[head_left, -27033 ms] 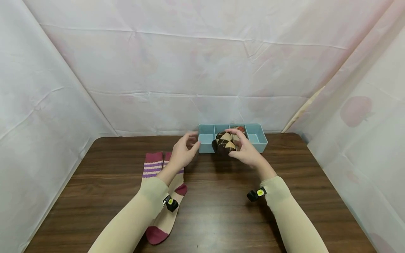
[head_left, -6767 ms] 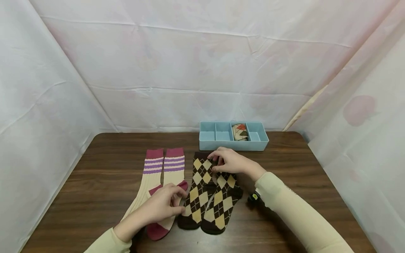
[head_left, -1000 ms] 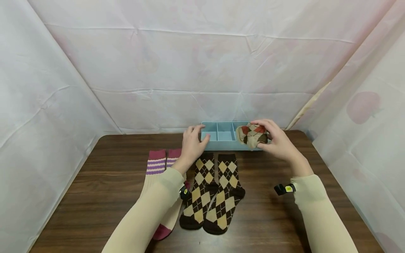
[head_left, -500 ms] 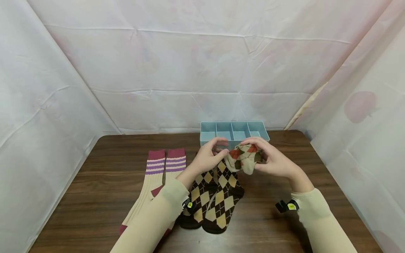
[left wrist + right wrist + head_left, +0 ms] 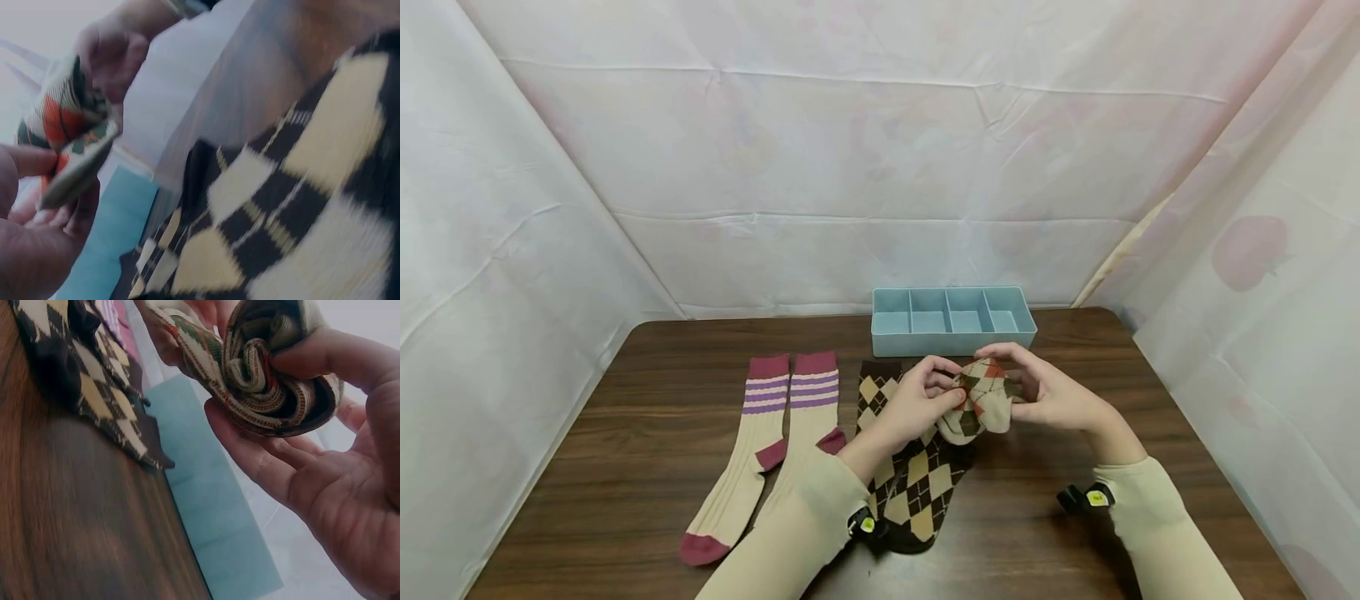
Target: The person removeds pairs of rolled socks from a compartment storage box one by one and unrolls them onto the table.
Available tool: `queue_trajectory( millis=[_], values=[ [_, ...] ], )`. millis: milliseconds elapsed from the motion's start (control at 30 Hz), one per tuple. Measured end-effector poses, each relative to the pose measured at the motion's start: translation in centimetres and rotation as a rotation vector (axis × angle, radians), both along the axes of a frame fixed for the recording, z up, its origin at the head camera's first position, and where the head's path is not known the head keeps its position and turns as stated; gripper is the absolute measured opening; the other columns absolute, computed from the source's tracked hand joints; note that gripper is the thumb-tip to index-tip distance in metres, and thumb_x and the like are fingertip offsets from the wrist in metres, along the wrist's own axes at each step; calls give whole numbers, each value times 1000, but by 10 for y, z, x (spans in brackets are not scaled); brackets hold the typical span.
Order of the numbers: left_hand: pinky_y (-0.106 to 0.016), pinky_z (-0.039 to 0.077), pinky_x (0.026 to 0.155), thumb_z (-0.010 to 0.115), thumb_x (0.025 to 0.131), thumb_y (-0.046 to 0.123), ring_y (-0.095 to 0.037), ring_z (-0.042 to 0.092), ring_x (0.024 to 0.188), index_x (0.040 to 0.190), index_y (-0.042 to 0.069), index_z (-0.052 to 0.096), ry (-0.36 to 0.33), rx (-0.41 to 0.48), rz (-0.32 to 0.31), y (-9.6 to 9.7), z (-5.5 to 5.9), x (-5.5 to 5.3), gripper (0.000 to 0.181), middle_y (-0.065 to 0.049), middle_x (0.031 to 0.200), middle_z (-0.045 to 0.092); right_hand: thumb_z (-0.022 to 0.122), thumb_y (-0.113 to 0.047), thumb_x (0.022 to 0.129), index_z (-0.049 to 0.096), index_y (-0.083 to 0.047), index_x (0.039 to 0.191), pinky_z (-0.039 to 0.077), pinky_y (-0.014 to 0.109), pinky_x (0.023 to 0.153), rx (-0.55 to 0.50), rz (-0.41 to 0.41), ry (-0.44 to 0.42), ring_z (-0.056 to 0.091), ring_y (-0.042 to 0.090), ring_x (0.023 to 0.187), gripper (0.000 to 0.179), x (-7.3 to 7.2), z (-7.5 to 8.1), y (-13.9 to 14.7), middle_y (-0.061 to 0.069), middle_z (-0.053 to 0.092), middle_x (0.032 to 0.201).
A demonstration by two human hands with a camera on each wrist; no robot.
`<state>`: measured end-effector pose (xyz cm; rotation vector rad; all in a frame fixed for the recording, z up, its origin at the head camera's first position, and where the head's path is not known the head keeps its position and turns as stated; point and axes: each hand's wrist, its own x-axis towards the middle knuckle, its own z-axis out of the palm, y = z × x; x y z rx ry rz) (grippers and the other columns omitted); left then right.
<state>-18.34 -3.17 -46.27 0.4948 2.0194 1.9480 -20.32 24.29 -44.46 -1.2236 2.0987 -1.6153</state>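
Both hands hold a rolled pair of beige argyle socks (image 5: pixel 991 398) with orange and green diamonds, up over the table in front of the box. My left hand (image 5: pixel 917 407) pinches the loose edge at its left side, thumb and fingers on the fabric in the left wrist view. On the other side, my right hand (image 5: pixel 1051 398) grips the roll; its coiled layers (image 5: pixel 275 394) face the right wrist camera, with the thumb pressed against them. Beneath lies a flat pair of dark brown argyle socks (image 5: pixel 928 487), partly covered by the left hand and forearm.
A light blue box (image 5: pixel 951 344) with several compartments, all bare, stands at the table's back edge against the curtain. Cream socks (image 5: pixel 737 487) with maroon toes and purple stripes lie flat at left, the left sleeve covering part of them. Dark wood table (image 5: pixel 625 467) surrounds everything.
The rolled beige argyle socks have come from over the box toward the person, carried by the right hand. My left hand has left the box's left end and now pinches the sock edge.
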Motion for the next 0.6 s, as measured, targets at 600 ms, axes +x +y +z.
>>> queue_trajectory(
  millis=[600],
  values=[
    [-28,54,71,80,98,12,-15,66,82,116,7,62,-106,2,251,31,-11,33,25,-7,99,71,78,11,91,48,0,149,62,38,94,175,30,-160,61,16,133,67,2,1,25,24,53,148]
  ],
)
